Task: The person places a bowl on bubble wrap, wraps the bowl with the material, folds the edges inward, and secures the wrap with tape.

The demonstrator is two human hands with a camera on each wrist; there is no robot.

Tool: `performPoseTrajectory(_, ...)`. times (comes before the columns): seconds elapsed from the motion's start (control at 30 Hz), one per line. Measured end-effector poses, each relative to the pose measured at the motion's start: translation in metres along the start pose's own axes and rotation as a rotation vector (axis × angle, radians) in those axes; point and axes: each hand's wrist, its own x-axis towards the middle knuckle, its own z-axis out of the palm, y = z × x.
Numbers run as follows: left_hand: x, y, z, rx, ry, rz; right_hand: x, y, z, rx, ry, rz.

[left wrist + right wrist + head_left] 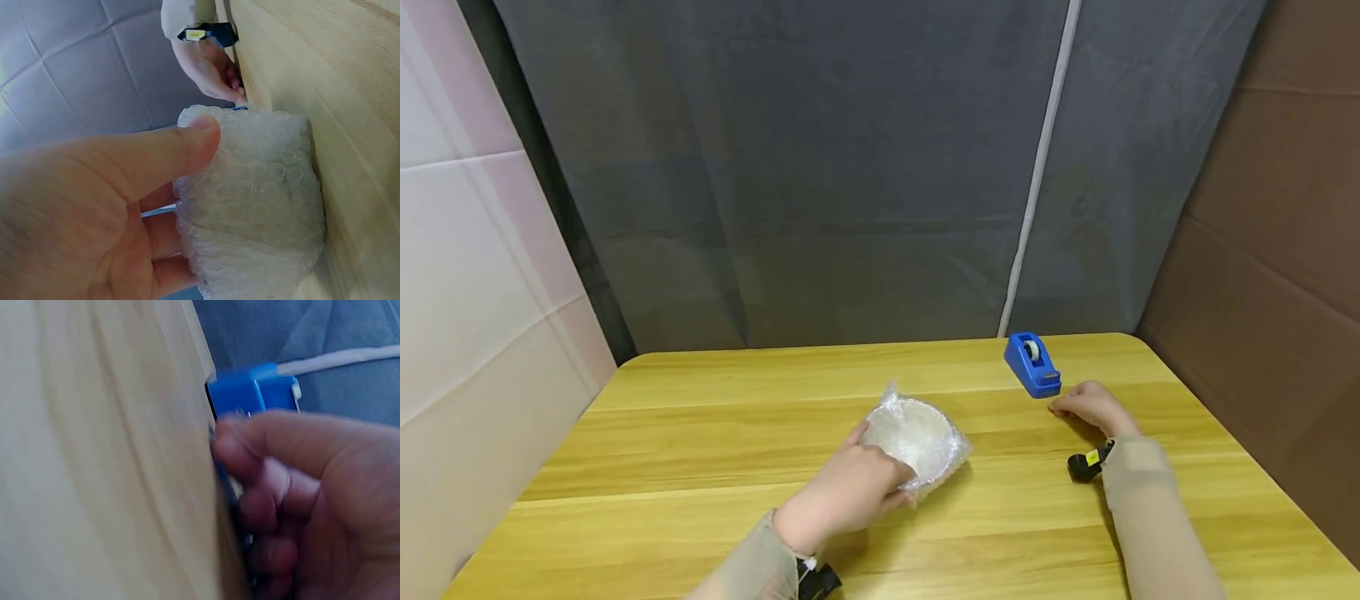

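Note:
A bubble-wrapped round object (917, 437) leans toward the camera, its lower side close above the table. My left hand (850, 492) grips it by its near side. In the left wrist view the thumb (203, 140) presses on the bubble wrap (256, 194), with the fingers partly hidden behind it. A blue tape dispenser (1033, 367) stands near the table's back edge. Just in front of it, my right hand (1097, 407) has thumb and forefinger together and the other fingers curled. The fingertips pinch what looks like a small clear strip of tape, blurred in the right wrist view.
The wood-patterned table (700, 467) has rounded back corners. A dark grey curtain (850, 183) with a pale strip (1041, 167) hangs behind it. White fabric (482, 208) borders the left, a brown panel (1270, 250) the right.

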Motion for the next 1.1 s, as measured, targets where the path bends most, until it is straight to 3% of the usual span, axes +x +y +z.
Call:
performPoseTrajectory(0.3,0.002,0.001,-0.002,0.015,-0.019,0.004,-0.007,0.008,-0.019,0.237,-0.166,0.012)
performPoseTrajectory(0.43,0.004,0.003,-0.001,0.028,-0.026,0.011,-0.018,-0.003,-0.028,0.211,-0.213,-0.035)
performPoseTrajectory(0.6,0.005,0.006,0.001,0.038,-0.034,0.002,-0.031,-0.041,-0.029,0.073,-0.197,-0.147)
performPoseTrajectory(0.73,0.006,0.007,0.001,0.049,-0.033,-0.004,-0.035,-0.083,-0.014,-0.028,-0.231,-0.258)
performPoseTrajectory(0.97,0.010,0.009,0.002,0.066,-0.042,-0.011,-0.031,-0.150,0.032,-0.063,-0.453,-0.478)
performPoseTrajectory(1.1,0.014,0.009,0.003,0.057,-0.047,-0.011,-0.028,-0.173,0.056,-0.113,-0.563,-0.526)
